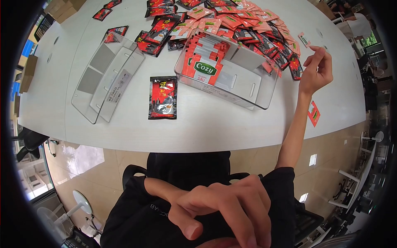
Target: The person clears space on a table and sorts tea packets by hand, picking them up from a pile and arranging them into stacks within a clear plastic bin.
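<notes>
My left hand (pixel 225 206) is raised close to the camera, thumb and bent fingers apart, with nothing visible in it. Over the table's right side, my right hand (pixel 317 70) has its fingers curled, and a small Cozy tea packet (pixel 304 39) appears pinched at its fingertips. Left of that hand stands a clear plastic bin (pixel 264 93), with a row of red Cozy tea sachets (pixel 203 68) upright in its left part. A black-and-red coffee sachet (pixel 163 98) lies flat in front of it. Further left is a second clear bin (pixel 93 99), with no sachets visible inside.
A mixed pile of pink tea sachets (pixel 231 20) and black-and-red sachets (pixel 163 29) covers the far table. One red tea sachet (pixel 314 113) lies near the right edge. A cardboard box (pixel 66 10) stands at the far left. A black chair (pixel 188 163) is at the table's front edge.
</notes>
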